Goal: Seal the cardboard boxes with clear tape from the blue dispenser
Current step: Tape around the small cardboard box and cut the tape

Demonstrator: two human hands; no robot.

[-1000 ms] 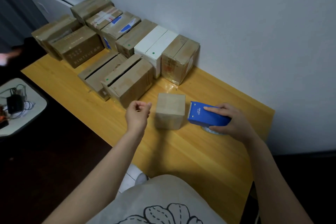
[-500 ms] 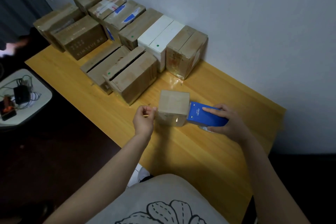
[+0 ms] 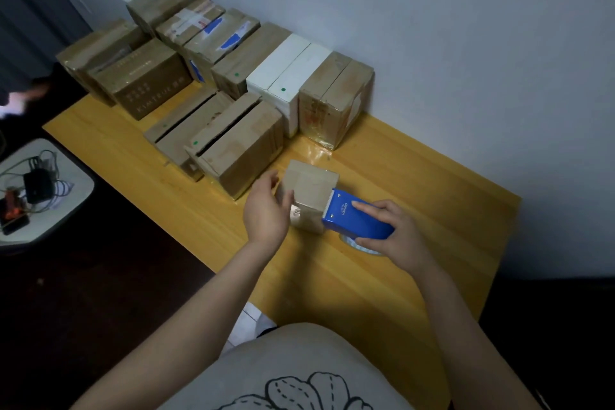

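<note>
Since half a second ago: left hand (image 3: pixel 266 213) has gone from a pinched fist to a looser hand laid on the left face of the small cardboard box (image 3: pixel 307 186). The blue tape dispenser (image 3: pixel 352 221) has shifted, so its toothed front edge now sits at the box's top right edge instead of lower against its right side.

Left hand: thumb up, fingers loosely extended against the box side, slightly blurred, gripping nothing. Right hand (image 3: pixel 399 240): wrapped round the dispenser body, index finger laid along its top. The clear tape roll (image 3: pixel 361 247) shows under the dispenser, just above the tabletop. A shiny patch shows on the box's near face; cannot tell whether it is tape.

The small box stands upright on the yellow wooden table (image 3: pixel 416 183), near the middle and apart from the stock behind. Back row along the wall (image 3: pixel 432 27): brown cartons, two white boxes (image 3: pixel 289 76), and a tape-wrapped brown carton (image 3: pixel 336 100) at the right end. In front of that row are two brown cartons with dark slits along their tops (image 3: pixel 233 140).

Far left, lower: a pale side table (image 3: pixel 76 183) with a black adapter (image 3: pixel 38 185) and cables. A grey printed shirt (image 3: pixel 299 369) shows at the bottom.
</note>
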